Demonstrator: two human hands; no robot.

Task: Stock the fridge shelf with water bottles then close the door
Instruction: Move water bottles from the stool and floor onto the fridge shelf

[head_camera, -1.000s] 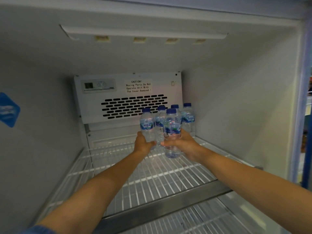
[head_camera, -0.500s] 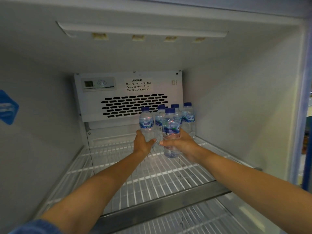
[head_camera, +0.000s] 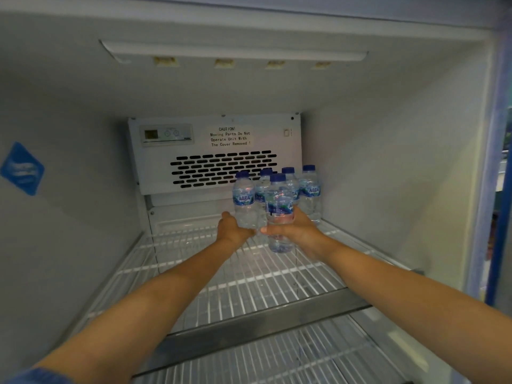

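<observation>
Both my arms reach deep into the open fridge over its white wire shelf (head_camera: 194,273). My left hand (head_camera: 232,230) is wrapped around the base of a clear blue-capped water bottle (head_camera: 243,198) standing at the back. My right hand (head_camera: 297,231) grips another blue-capped bottle (head_camera: 278,212) around its middle, just in front of the group; I cannot tell whether its base touches the wires. Three more bottles (head_camera: 310,189) stand upright behind, in the shelf's back right corner.
A white fan cover (head_camera: 216,153) with vent slots and a caution label fills the back wall. A metal bar (head_camera: 249,325) edges the shelf front, with another wire shelf (head_camera: 277,364) below. The blue door frame (head_camera: 498,217) runs down the right.
Hardly anything has moved: both hands stay on their bottles at the back right, and the view has shifted only slightly.
</observation>
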